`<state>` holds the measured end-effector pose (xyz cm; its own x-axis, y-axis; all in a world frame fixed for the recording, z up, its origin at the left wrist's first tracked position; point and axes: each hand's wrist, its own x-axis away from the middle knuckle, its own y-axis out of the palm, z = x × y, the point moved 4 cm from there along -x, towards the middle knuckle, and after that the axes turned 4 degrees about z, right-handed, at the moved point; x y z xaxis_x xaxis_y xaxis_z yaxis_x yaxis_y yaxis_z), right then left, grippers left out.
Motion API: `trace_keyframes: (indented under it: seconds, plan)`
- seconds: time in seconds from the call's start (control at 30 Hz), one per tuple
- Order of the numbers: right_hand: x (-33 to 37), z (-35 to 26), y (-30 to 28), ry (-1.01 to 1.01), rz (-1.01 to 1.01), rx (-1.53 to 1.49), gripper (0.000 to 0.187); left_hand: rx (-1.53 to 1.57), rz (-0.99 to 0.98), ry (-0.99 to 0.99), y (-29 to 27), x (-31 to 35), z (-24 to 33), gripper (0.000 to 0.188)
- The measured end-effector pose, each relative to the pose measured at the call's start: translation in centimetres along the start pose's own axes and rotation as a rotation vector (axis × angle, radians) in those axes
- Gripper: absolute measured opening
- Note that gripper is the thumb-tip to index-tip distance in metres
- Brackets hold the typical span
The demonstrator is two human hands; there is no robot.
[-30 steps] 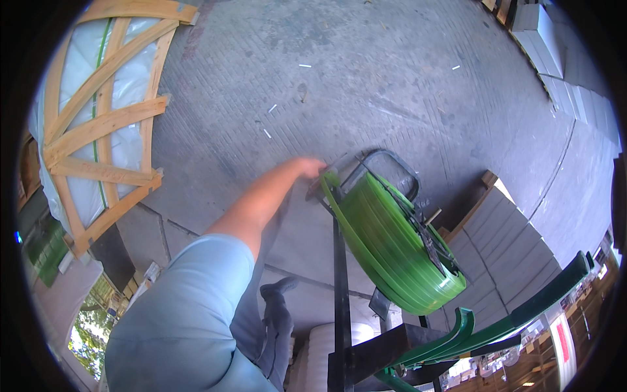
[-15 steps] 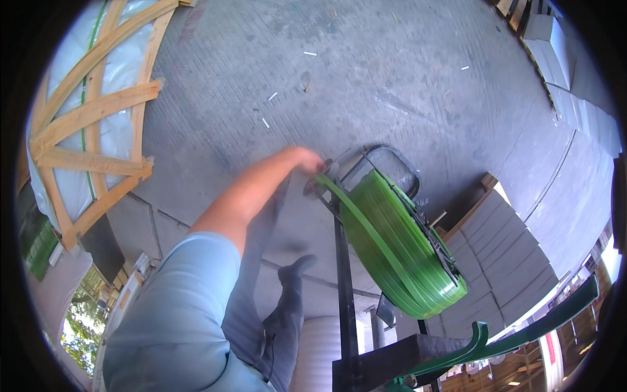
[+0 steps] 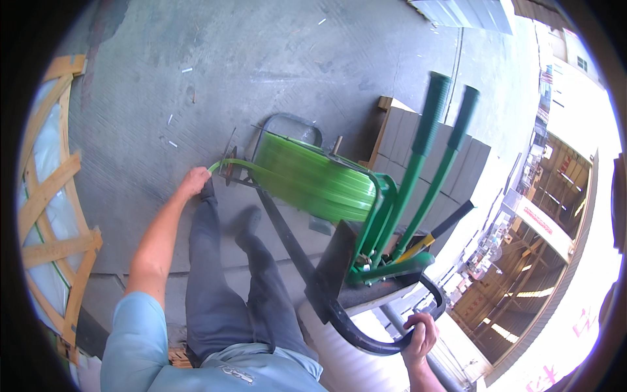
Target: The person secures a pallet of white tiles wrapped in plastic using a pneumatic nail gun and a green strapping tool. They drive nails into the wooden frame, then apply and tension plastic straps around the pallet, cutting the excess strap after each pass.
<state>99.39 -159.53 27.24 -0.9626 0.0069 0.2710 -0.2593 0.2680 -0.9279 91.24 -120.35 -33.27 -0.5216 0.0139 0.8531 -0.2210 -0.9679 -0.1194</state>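
Note:
My left hand (image 3: pixel 194 181) pinches the free end of a green plastic strap (image 3: pixel 236 161), which runs through a small guide at the foot of a black cart. Behind that guide the strap is wound on a big green roll (image 3: pixel 313 179) held in the cart's frame. Around the curved black handle (image 3: pixel 358 338) at the cart's near right end, my right hand (image 3: pixel 420 334) is closed. A green strapping tool (image 3: pixel 418 176) with two long ribbed grips stands in the cart's tray, beside a yellow tool with a black grip (image 3: pixel 434 236).
On the left stands a wooden crate (image 3: pixel 49 196) with plastic-wrapped contents. Grey stacked blocks (image 3: pixel 450 163) sit on a pallet beyond the cart. A white wrapped roll (image 3: pixel 353 359) lies beside my legs. Small white scraps dot the concrete floor (image 3: pixel 261 59).
My view has swung right, bringing the strapping tool and my right hand on the handle into sight. My left hand has drawn the strap end out, away from the guide.

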Motion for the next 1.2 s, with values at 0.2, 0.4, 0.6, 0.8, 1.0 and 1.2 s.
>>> trace_keyframes:
  seconds: [0.2, 0.4, 0.6, 0.8, 1.0, 1.2]
  plan:
    - [0.0, -0.4, -0.3, 0.006, 0.027, -0.094, 0.022, -0.048, 0.255, 0.025, -1.0, 8.1, 1.5, 0.029]
    - [0.8, 0.0, -0.3, -0.005, 0.116, -0.146, 0.023, -0.022, 0.427, 0.082, -0.8, 20.0, 3.1, 0.025]
    - [1.7, -0.2, -0.7, -0.084, 0.217, -0.114, 0.022, 0.050, 0.519, 0.100, 0.6, 33.6, 4.4, 0.026]
    - [2.3, 0.1, -1.0, -0.128, 0.207, -0.053, 0.030, -0.008, 0.567, 0.139, 2.4, 48.5, 4.4, 0.025]
    - [2.0, 0.4, -1.8, -0.182, 0.070, -0.049, 0.038, 1.153, 0.536, 0.046, 1.3, 63.8, 1.1, 0.010]
    - [-2.3, 0.3, 0.1, -0.257, -0.210, -0.279, 0.038, 1.324, 0.787, 0.560, -5.8, 76.6, -0.4, 0.026]
